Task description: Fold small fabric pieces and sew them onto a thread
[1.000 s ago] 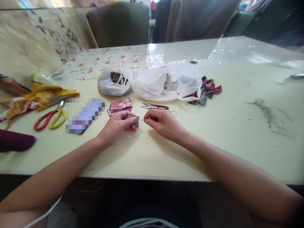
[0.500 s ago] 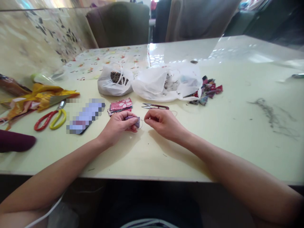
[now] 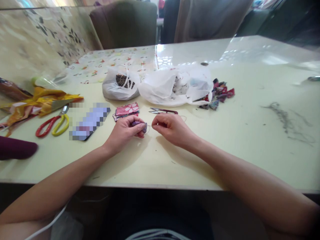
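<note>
A small folded piece of purple cloth point(image 3: 143, 127) is pinched between the thumb and fingers of my left hand point(image 3: 126, 130). Close on its right, my right hand point(image 3: 170, 128) is closed in a pinch, with a thin needle point(image 3: 150, 125) at its fingertips, pointing towards the cloth. A fine loop of thread point(image 3: 148, 131) hangs between the two hands. Just beyond my right hand lies a pair of thread snips point(image 3: 163, 111). Past my left hand is a stack of patterned cloth pieces point(image 3: 127, 109), a pink floral one on top.
A phone point(image 3: 92, 121) and red-and-yellow-handled scissors point(image 3: 52, 126) lie left, near yellow cloth point(image 3: 47, 100). Farther back stand a plastic bag of dark grains point(image 3: 120, 91) and a bag with white stuffing point(image 3: 160, 90). Sewn scraps point(image 3: 222, 93) and loose threads point(image 3: 281, 115) lie right.
Both hands hold almost the same pose and place. The whole view has shifted very slightly; nothing has been let go or picked up.
</note>
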A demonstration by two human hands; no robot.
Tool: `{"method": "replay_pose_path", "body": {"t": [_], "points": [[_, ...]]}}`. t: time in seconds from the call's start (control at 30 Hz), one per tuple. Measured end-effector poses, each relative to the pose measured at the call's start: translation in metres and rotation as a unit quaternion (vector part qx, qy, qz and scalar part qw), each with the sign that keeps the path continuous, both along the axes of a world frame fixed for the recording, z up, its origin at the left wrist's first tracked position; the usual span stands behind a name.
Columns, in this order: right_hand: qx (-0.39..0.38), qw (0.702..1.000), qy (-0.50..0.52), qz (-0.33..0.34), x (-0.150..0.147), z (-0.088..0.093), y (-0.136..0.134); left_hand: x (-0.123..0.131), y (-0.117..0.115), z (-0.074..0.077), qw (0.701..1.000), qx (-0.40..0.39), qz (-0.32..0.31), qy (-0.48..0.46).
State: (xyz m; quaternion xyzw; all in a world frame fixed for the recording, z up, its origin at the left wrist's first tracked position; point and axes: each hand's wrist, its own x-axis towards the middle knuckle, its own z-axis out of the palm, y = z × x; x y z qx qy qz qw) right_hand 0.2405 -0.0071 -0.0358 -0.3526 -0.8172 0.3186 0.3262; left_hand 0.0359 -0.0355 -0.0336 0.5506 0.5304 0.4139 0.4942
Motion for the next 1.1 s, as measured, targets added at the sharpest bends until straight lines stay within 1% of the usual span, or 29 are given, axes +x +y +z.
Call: {"method": "replay_pose_path", "body": {"t": [0.23,0.37,0.57,0.8,0.93,1.1], "points": [[0.005,1.0,-0.01,-0.005,-0.001,0.0,-0.003,0.003,-0.006,0.004,0.991,0.077,0.005,0.11],[0.005,1.0,-0.012,-0.008,-0.001,0.001,-0.003,0.005,-0.007,0.006,0.986,0.108,0.007,0.13],[0.004,1.0,0.015,-0.004,0.001,0.0,0.0,0.002,-0.003,0.003,0.998,0.041,0.004,0.047],[-0.011,1.0,0.024,-0.009,0.003,0.001,0.001,-0.004,0.003,-0.004,0.999,-0.013,-0.019,-0.032],[-0.039,0.998,0.054,0.004,0.004,-0.001,0.003,-0.006,0.003,-0.003,0.997,-0.038,-0.033,-0.063],[-0.094,0.991,0.087,0.032,0.005,-0.006,0.006,-0.007,0.003,-0.001,0.994,-0.059,-0.044,-0.083]]}}
